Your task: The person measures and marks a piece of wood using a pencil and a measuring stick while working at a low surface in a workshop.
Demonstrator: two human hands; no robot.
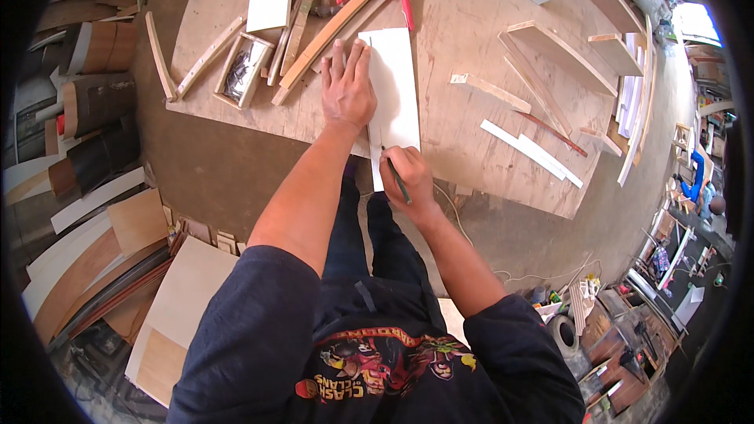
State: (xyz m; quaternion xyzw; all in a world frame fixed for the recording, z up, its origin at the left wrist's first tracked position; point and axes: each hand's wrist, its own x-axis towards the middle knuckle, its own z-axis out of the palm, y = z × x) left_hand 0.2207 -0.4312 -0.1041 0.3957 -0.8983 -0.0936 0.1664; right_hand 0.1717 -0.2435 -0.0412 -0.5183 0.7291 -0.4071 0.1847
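A long white board (399,98) lies on the wooden worktable, its near end sticking out past the table's front edge. My left hand (348,90) presses flat on the board's left side, fingers stretched out. Near the board's lower end, my right hand (411,177) grips a dark green pencil (401,186), its tip at the white surface. A thin line seems to run lengthwise along the board; whether it is drawn or a joint I cannot tell. Just beyond the far end lie metal snips (406,4) with red handles.
Left on the worktable (463,43) are wooden strips (330,43) and a small wooden box (225,67) of metal fasteners. Board offcuts (565,55) and white strips (525,147) lie right. Stacked panels (184,290) stand at lower left. Another person (693,177) is far right.
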